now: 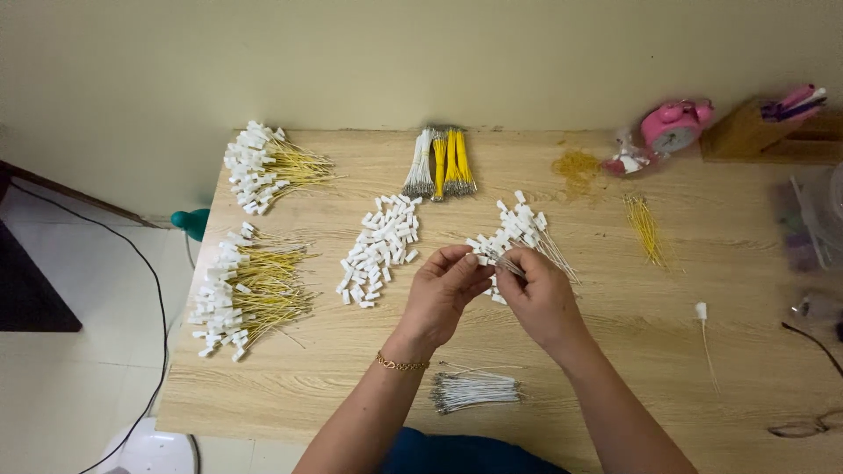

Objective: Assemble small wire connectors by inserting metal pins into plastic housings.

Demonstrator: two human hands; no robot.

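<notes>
Nearest the front edge of the table (615, 351), a loose bundle of white wires (474, 389) is laid with its long axis running left to right, just below the wrists and slightly nearer the left one. Above it, over the middle of the table, the left hand (439, 294) and the right hand (537, 297) are brought together, fingertips almost touching. Between them a small white connector (483, 261) with a thin wire (509, 266) is pinched; the wire runs roughly level from the left fingertips into the right ones, so both hands are closed on the one piece. It looks tiny, pale and stiff, the wire hair-thin. Just beyond the right hand a heap of finished white pieces (520, 230) is seen, their wires slanting toward the right. Beyond the left hand a pile of bare connectors (379, 250) is spread, nearer that hand. Along the left edge two heaps of yellow-wired pieces (250, 290) are stacked, and at the back edge a tied bundle of white and yellow wires (441, 165) is set upright to the view. A pink clock (674, 125) is stood at the far right.
</notes>
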